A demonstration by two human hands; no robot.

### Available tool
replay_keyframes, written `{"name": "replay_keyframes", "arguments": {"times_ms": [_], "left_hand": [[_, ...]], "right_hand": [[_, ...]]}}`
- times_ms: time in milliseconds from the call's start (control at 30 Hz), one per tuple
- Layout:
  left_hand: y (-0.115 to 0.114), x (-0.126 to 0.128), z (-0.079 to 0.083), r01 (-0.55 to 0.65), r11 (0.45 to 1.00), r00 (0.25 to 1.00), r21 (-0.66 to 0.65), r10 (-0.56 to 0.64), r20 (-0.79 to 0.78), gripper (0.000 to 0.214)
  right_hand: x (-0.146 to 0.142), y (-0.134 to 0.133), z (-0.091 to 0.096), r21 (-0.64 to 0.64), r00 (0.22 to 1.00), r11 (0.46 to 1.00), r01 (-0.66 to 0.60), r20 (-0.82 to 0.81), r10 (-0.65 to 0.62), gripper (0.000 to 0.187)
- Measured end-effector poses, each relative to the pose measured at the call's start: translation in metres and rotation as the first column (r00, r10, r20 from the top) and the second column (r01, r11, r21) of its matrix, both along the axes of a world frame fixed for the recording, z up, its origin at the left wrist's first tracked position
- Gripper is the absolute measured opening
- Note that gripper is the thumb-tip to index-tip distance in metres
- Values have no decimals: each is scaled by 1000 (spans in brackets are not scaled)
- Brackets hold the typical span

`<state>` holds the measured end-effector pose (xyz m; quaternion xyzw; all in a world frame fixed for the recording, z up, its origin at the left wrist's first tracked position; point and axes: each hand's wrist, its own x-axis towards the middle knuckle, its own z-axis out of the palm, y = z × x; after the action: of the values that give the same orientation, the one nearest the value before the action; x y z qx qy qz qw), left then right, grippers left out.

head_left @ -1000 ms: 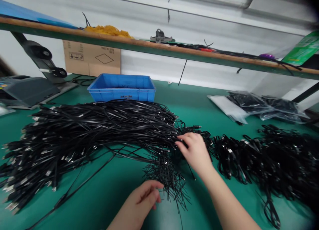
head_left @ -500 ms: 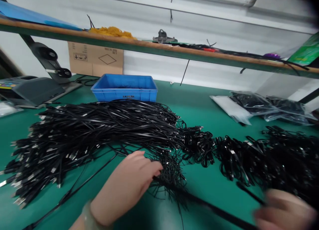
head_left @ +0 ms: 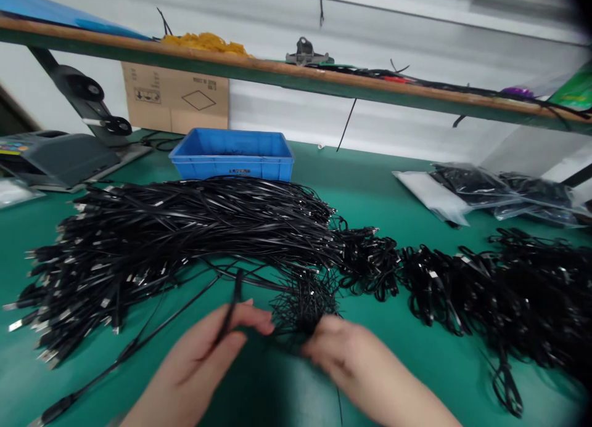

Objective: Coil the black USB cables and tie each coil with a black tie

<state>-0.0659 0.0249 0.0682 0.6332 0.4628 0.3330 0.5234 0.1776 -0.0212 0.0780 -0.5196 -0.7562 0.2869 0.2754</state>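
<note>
Black cable is gripped in my left hand, just left of the strip pile; right hand is at its near edge, too blurry to tell its grip.

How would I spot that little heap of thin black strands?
On the green table, find the wide pile of long black cables. Off its near right corner, just beyond the right hand, lies the small heap of strands. Its pieces are short, wispy and stick out like bristles, unlike the thicker cables beside it.

Left fingers parted, right fingers bunched
</note>
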Motion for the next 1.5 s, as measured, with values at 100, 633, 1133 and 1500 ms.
{"name": "replay_keyframes", "arguments": {"times_ms": [100, 633, 1133, 1500], "left_hand": [[-8, 15, -2, 250, 959, 952, -135, -269, -148, 26], [-3, 10, -17, 557, 565, 828, -609, -438, 351, 32], [-6, 39, -36, 238, 803, 953, -546, -86, 289, 38], [-27, 55, -53, 208, 686, 929, -698, 85, 361, 36]], "right_hand": [[-24, -4, 6, -179, 973, 977, -113, -219, 72, 27], [-20, -6, -21, -500, 809, 800, -332, -588, -32, 14], [-22, -1, -38, -546, 306, 744, -384, -836, -456, 24], [7, 11, -43, -79, 916, 913, 400, 16, -400, 8]]}}
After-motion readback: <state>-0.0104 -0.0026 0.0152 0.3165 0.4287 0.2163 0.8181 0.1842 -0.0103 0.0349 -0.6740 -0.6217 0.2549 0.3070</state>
